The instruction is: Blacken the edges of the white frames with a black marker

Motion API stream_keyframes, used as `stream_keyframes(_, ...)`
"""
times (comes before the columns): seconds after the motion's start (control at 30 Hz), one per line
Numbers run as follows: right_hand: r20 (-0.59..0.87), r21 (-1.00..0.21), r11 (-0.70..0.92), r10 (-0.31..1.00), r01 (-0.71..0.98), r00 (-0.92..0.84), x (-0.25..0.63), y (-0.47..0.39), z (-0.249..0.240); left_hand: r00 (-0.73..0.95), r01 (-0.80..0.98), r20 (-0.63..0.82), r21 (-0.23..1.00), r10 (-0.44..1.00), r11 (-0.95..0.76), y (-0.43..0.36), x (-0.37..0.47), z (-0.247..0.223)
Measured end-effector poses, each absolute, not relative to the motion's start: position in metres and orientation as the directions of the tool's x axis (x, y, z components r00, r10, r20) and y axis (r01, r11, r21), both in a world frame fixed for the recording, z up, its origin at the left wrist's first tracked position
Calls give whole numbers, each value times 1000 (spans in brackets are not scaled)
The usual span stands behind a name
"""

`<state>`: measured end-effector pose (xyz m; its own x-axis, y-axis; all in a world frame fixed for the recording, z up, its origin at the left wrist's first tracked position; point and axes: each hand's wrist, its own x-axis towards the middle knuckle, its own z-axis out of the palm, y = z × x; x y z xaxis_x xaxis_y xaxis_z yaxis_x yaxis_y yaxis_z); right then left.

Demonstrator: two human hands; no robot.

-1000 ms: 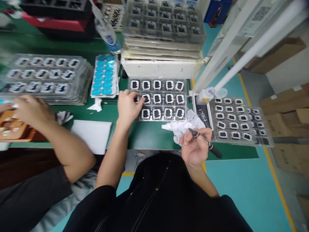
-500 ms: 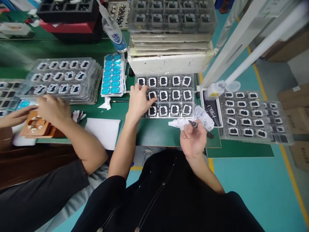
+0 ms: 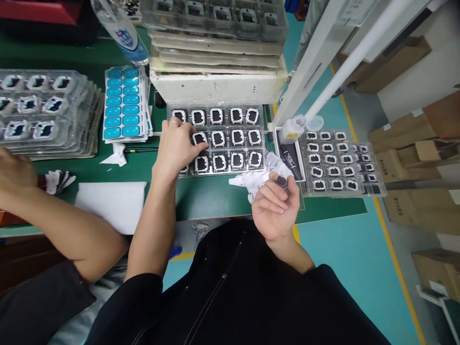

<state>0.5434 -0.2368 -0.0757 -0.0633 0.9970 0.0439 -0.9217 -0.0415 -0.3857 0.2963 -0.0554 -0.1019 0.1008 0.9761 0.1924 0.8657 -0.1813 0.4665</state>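
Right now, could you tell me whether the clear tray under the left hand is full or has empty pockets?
Apparently full: the clear tray shows a dark part in every visible pocket; the left hand hides some.

Blue sticker sheets [image 3: 124, 103], water bottle [image 3: 120, 31], stacked clear trays [image 3: 215, 28], cardboard boxes [image 3: 413, 158], white foam sheet [image 3: 111, 203]

I am sitting at a factory assembly bench, in a small-parts production line. I am looking down on a green work mat [image 3: 215, 196] covered with clear blister trays [image 3: 219, 139], each pocket holding the same black-and-white component. More such trays are standing in stacks [image 3: 46, 115] along the bench and piling up on a white foam box [image 3: 219, 88]. Sheets of blue stickers [image 3: 124, 103] are lying beside them. Another worker's arm [image 3: 61, 225] is resting at the next station. Cardboard cartons [image 3: 413, 158] are sitting on a teal floor [image 3: 359, 268] marked with yellow lines.
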Motion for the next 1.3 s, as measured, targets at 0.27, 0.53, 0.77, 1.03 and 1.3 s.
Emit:
stream_keyframes(0.27, -4, -446, 8, 1000, -895, 11, 545, -241, -64, 198, 696, 322, 618, 926, -364, -56, 300, -117)
stream_keyframes(0.53, 317, -845, 479, 807, -237, 499, 523, -236, -95, -24, -67, 246, 967, 969, -247, -118, 327, -116)
stream_keyframes(0.77, 530, -836, 546, 770, 65, 354, 516, -227, -137, 182, -319, -80, 938, 980, 136, -188, 353, -131)
stream_keyframes(1.03, 700, -690, 612, 699, 386, 143, 514, -214, -145, 129, -239, -146, 955, 981, 173, -202, 367, -148)
stream_keyframes(1.3, 683, -659, 598, 730, 456, 28, 511, -211, -141, 71, -133, -177, 974, 982, 185, -202, 366, -146)
